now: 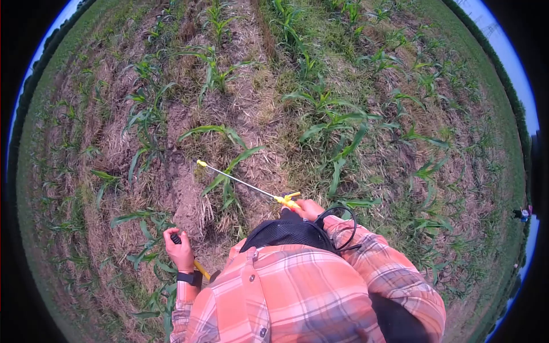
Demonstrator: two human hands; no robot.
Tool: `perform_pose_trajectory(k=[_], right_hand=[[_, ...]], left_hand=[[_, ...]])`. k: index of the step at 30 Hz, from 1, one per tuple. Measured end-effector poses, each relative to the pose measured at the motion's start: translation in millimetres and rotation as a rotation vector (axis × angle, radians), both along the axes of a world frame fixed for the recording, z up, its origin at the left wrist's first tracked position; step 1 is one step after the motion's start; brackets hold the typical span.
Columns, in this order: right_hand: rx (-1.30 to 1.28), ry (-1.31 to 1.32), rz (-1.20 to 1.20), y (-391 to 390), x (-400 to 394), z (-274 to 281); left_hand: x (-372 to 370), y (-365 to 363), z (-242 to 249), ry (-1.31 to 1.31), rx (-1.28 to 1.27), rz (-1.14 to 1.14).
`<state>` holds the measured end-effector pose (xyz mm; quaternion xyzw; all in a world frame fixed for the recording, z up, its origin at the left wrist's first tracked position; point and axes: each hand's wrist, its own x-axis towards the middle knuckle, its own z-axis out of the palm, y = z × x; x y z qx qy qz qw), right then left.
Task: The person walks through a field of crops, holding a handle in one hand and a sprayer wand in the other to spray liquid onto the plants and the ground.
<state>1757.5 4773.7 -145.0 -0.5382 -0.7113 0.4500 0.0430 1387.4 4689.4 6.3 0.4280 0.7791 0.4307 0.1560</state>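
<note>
My right hand (pixel 309 210) is closed around the yellow handle of a spray wand (pixel 240 182), in front of my waist. The wand's thin metal tube points forward and left to a yellow nozzle, which overlaps a young corn plant (pixel 229 168) in this view. A black hose (pixel 353 228) loops beside my right wrist. At the lower left, my left hand (pixel 180 251) wraps around the black grip of a pump lever (pixel 201 270), whose yellow bar runs back toward my body. A dark band sits on my left wrist.
Rows of young corn plants (pixel 334 123) run forward through soil (pixel 186 188) littered with dry straw and low weeds. More corn leaves (pixel 150 251) grow close to my left hand. Far off at the right edge stands a person (pixel 522 214). Trees line the field's border.
</note>
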Motion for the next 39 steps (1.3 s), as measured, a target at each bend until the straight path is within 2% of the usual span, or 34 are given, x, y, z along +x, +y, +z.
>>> perform_pose_trajectory(k=[2,5,12,13,17,18,20,21,22,25,26,28,29,30,32,34,36,39], right_hand=[[-0.045,-0.042,-0.105,13.8,13.6,2.2],[0.045,-0.072,-0.262,21.1,41.8,-16.6],[-0.025,-0.156,-0.633,47.3,110.6,21.2],[0.008,-0.144,-0.701,51.8,119.4,26.3],[-0.053,-0.015,-0.935,62.9,159.5,2.5],[-0.072,0.020,-1.036,68.4,158.0,15.7],[-0.099,0.262,-1.155,74.6,175.9,-12.0],[-0.102,0.239,-1.183,80.5,175.8,-1.9],[-0.062,0.297,-1.219,83.9,183.3,-15.7],[-0.149,0.421,-1.368,95.4,187.0,0.8],[-0.116,0.420,-1.399,97.3,194.1,-12.8],[-0.125,0.419,-1.429,107.1,190.2,5.8],[-0.090,0.439,-1.433,109.2,192.3,1.1],[-0.085,0.413,-1.463,113.1,193.2,-0.9],[-0.048,0.375,-1.472,120.1,190.0,-4.2],[-0.072,0.321,-1.531,133.8,176.6,-5.2],[-0.087,0.299,-1.539,142.3,164.3,-13.4],[-0.107,0.369,-1.411,156.2,138.0,-11.7]], left_hand=[[8.1,18.7,4.1,-0.007,-0.006,-0.028],[19.2,45.4,9.1,0.005,0.021,-0.054],[25.7,89.5,3.9,0.087,0.061,-0.113],[28.9,96.1,6.3,0.076,0.001,-0.083],[50.5,125.3,18.2,0.013,-0.001,-0.073],[54.2,132.3,18.5,0.019,-0.008,-0.063],[60.1,146.5,17.1,0.079,0.014,-0.097],[62.5,151.3,17.7,0.075,-0.005,-0.095],[63.2,156.5,17.4,0.080,-0.014,-0.091],[62.2,173.5,13.2,0.106,0.003,-0.136],[61.0,179.4,12.6,0.108,0.000,-0.129],[60.6,191.6,15.2,0.001,-0.066,-0.134],[62.2,200.3,16.4,0.108,-0.011,-0.160],[62.6,209.6,16.0,0.106,-0.013,-0.158],[59.5,228.5,14.8,-0.034,-0.079,-0.181],[50.9,250.2,10.5,-0.037,-0.069,-0.179],[38.7,263.2,-0.5,0.117,0.017,-0.214],[23.3,279.3,3.3,-0.028,-0.017,-0.180]])
